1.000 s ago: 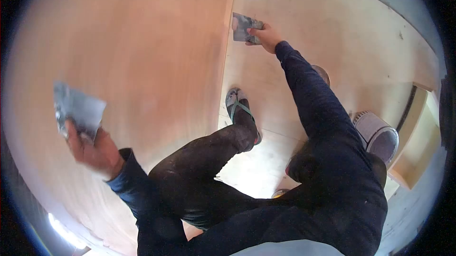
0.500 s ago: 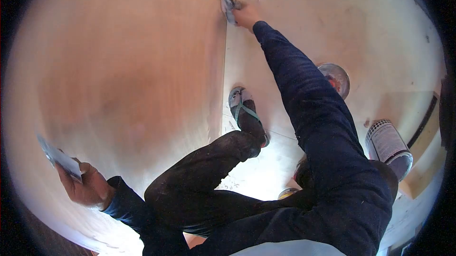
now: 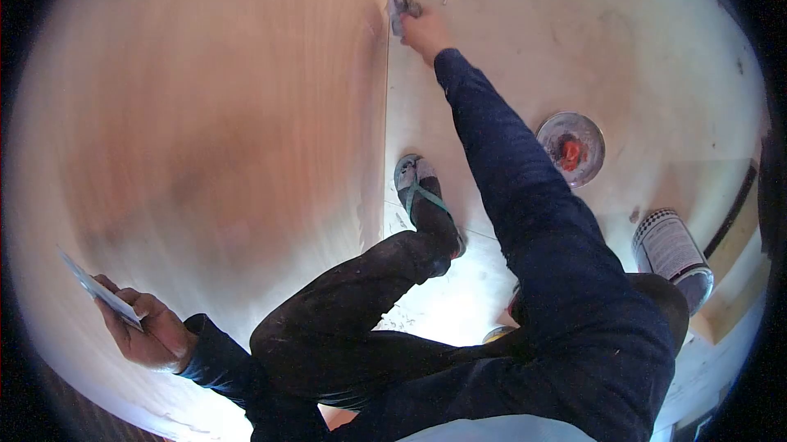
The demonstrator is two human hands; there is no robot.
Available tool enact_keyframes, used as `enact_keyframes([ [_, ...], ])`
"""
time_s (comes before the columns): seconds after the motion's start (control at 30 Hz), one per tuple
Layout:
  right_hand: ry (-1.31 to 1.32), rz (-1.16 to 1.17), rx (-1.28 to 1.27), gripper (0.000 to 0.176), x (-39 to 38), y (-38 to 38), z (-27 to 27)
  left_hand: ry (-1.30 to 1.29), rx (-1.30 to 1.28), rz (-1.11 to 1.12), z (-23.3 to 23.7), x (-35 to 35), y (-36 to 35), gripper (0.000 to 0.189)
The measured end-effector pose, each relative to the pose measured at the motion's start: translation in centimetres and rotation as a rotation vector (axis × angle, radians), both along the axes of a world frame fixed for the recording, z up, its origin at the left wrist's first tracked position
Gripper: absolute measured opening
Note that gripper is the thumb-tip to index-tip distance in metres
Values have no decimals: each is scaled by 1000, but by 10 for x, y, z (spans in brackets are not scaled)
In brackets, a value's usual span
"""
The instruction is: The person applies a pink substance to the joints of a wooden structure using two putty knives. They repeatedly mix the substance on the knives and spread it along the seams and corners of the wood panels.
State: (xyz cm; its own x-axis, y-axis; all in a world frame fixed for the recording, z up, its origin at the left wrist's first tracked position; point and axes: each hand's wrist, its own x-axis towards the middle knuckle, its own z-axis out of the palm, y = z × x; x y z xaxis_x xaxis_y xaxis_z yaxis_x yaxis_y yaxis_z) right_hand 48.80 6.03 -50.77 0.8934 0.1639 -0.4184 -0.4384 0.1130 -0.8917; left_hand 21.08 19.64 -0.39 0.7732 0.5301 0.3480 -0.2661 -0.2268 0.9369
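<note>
Grey, thin, likely light and floppy, so best gripped bunched, the crumpled sheet point(image 3: 400, 7) at upper centre is clenched in the right hand point(image 3: 425, 32) against the plywood board point(image 3: 205, 114); the left hand point(image 3: 143, 331) pinches a flat sheet point(image 3: 98, 290) lower left.

board point(image 3: 205, 114) left, floor point(image 3: 656, 32) right | foot point(image 3: 418, 192) on floor beside board | lid point(image 3: 571, 149) right of foot, can point(image 3: 672, 249) nearer | right hand point(image 3: 422, 32), pad point(image 3: 399, 7) at far seam | left hand point(image 3: 143, 331), sheet point(image 3: 98, 290) over near-left board
</note>
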Motion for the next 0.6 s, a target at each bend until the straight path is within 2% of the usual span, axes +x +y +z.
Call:
enact_keyframes([
  [0.07,-62,-10,-152,31,18,5,-4,0,9,18,1,2,0,39],
  [0.17,-53,119,-180,30,23,-10,50,35,-3,-87,2,4,2,39],
  [0.27,-165,74,-229,30,13,14,48,47,-42,-91,4,3,5,39],
  [0.3,-164,75,-230,30,4,20,47,27,-106,-155,4,3,5,39],
  [0.37,-341,-17,-329,30,-12,28,46,0,-171,-222,3,7,4,39],
  [0.4,-386,-1,-235,30,-12,29,31,42,-161,-226,3,13,-2,39],
  [0.43,-388,-3,-236,30,-8,14,40,85,-152,-228,2,17,-5,39],
  [0.5,13,100,85,29,3,-17,57,89,-152,-246,1,19,-5,40],
  [0.53,-13,151,-110,28,16,-16,43,95,-150,-260,0,20,-5,41],
  [0.6,-83,100,-140,28,39,-4,33,94,-155,-260,0,21,-7,41],
])
